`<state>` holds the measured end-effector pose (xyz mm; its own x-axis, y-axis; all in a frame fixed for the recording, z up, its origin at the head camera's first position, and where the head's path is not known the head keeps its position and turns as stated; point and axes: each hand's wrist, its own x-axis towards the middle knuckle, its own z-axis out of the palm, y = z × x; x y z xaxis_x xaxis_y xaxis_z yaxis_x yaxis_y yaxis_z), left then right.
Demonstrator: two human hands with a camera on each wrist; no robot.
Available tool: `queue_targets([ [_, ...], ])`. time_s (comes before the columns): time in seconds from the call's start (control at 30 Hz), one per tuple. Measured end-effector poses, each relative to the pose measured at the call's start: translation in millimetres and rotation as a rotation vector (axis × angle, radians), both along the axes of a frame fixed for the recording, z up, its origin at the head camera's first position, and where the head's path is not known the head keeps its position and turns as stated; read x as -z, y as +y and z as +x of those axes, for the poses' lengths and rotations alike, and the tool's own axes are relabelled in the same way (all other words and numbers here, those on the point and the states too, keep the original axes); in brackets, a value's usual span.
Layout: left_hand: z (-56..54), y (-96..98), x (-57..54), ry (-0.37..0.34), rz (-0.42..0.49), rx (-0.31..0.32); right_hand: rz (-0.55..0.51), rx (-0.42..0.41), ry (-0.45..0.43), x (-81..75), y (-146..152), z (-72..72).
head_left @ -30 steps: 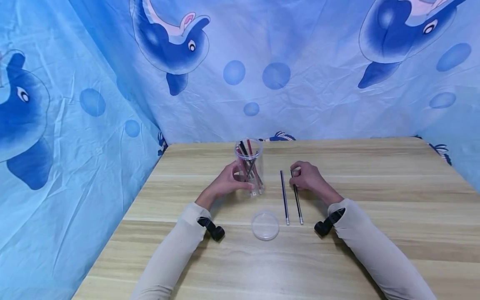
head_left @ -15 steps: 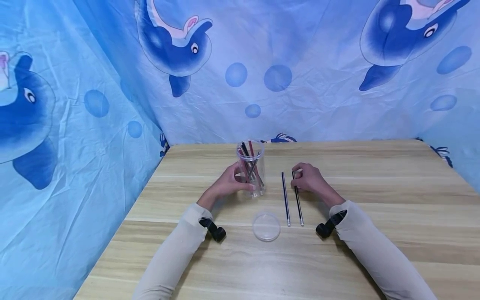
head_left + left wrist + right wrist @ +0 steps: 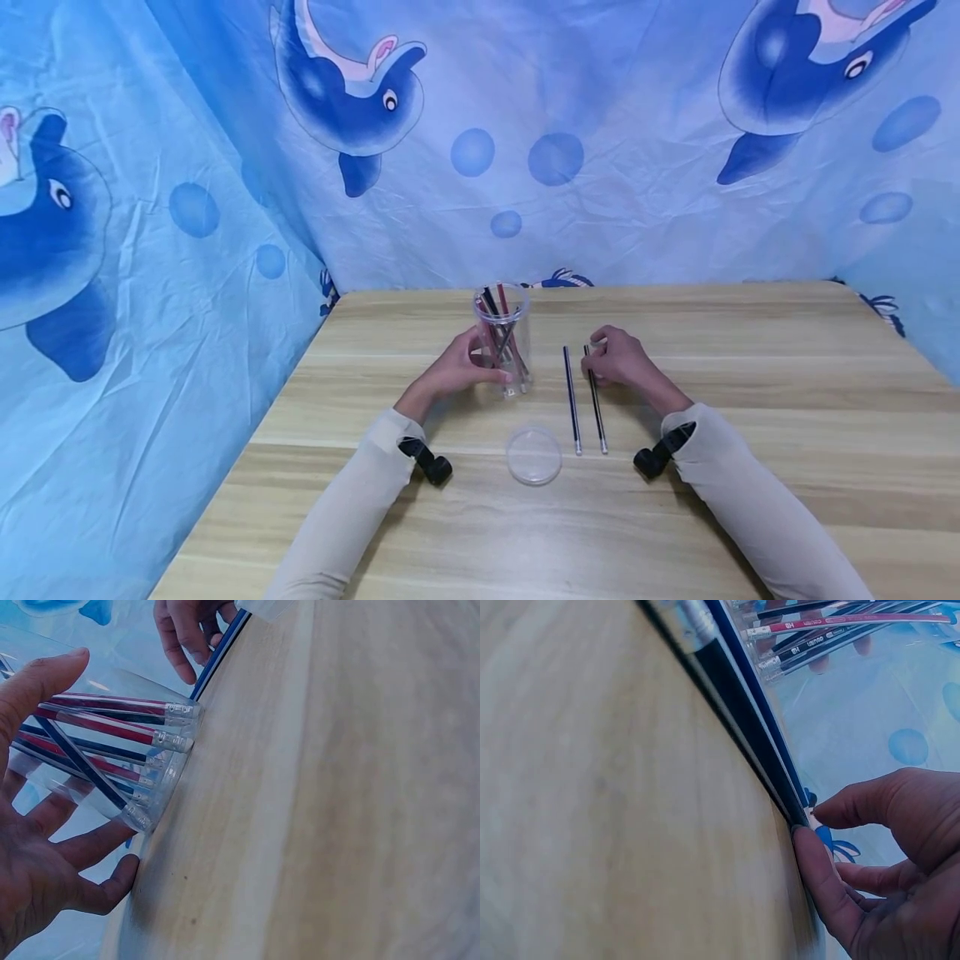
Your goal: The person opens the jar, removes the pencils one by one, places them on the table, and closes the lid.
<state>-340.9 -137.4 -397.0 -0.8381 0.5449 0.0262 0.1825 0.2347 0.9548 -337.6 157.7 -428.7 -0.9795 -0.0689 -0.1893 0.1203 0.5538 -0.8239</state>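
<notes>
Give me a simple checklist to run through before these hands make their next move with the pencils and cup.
1. Left hand holding the clear cup: ok, thumb and fingers around its side.
2. Cup upright on the table: ok.
3. Cup's mouth uncovered: ok; a clear disc lies on the table.
4. Right hand at the nearest pencil: ok, near the end away from the eraser.
5. Firm pinch on that pencil: cannot tell.
6. Other loose pencil apart from it: ok, a gap shows.
</notes>
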Motion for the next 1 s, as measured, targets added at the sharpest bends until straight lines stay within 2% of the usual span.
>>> queue_targets([
  [0.2, 1.1, 0.4, -0.3, 0.003, -0.018, 0.005, 0.056, -0.001, 0.002, -1.7, 0.0, 2.3],
  [0.33, 0.3, -0.7, 1.2, 0.005, -0.023, -0.008, 0.065, -0.013, 0.037, -9.4, 0.3, 4.2],
  [0.4, -4.4, -1.5, 7.2, 0.012, -0.020, -0.004, 0.040, -0.013, 0.068, -14.9, 0.2, 4.9],
  [0.6, -17.0, -4.6, 26.0, 0.017, -0.013, -0.019, -0.067, -0.037, 0.234, -35.7, -6.7, 9.6],
  [0.77, -17.0, -7.0, 28.0, 0.021, -0.005, -0.021, -0.124, -0.035, 0.384, -57.0, -19.7, 22.7],
  [1.0, -17.1, -5.9, 27.2, 0.028, 0.011, -0.006, -0.213, 0.007, 0.529, -84.0, -40.3, 38.0],
])
